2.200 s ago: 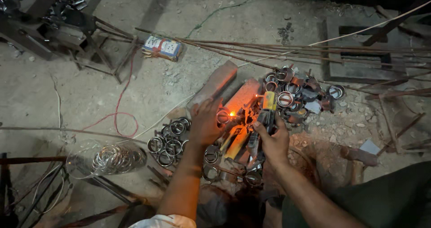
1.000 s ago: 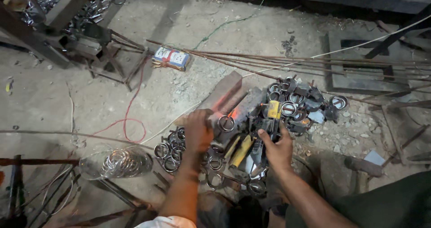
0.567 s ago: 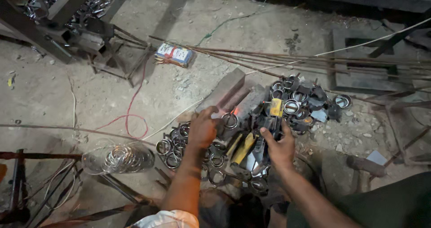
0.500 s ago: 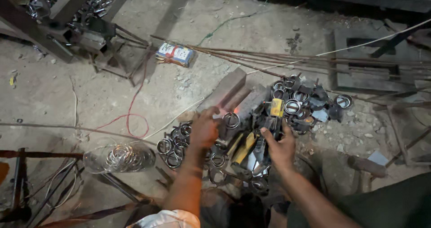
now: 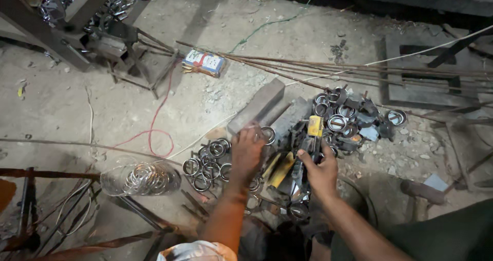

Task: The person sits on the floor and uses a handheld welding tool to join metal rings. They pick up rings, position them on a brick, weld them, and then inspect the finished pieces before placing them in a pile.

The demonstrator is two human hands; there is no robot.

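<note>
In the head view, the left hand [image 5: 246,153] is pinching a metal ring [image 5: 267,134] just beside the grey block [image 5: 257,107]. The right hand [image 5: 319,169] is gripping the yellow-handled tool [image 5: 311,133], right of that block, beside the ring pile [image 5: 208,161].

Dusty concrete floor [image 5: 61,101] under metal rings [image 5: 208,161], rods [image 5: 328,66]

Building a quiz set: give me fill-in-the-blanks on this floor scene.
1. The left hand rests on a round metal ____ beside the grey rectangular metal block.
2. The right hand grips a dark tool with a ____ band.
3. The thin looping cable on the concrete floor is ____.

Missing: ring; yellow; red
</note>
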